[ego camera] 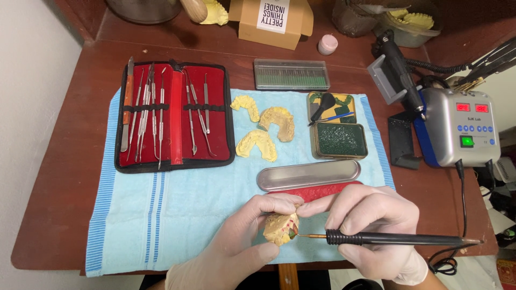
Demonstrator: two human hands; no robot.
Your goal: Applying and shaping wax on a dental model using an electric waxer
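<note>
Head view: left hand (236, 244) is gripping a yellow dental cast (280, 227), right hand (376, 225) clenching a black wax tool (392, 238); brown white-labelled box (271, 21) sitting at desk rear.

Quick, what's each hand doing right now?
Left hand: closed around a yellow dental cast.
Right hand: closed on a black corded wax tool.

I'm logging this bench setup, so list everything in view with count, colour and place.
towel: one, light blue, on the table
tool case: one, black and red, open, upper left of towel
loose casts: three, yellow, towel centre
wax tin: one, green inside, open, right of casts
metal lid: one, silver, below tin
bur box: one, clear, above towel
control unit: one, grey, far right
held cast: one, yellow, in left hand
wax pen: one, black, in right hand
</note>
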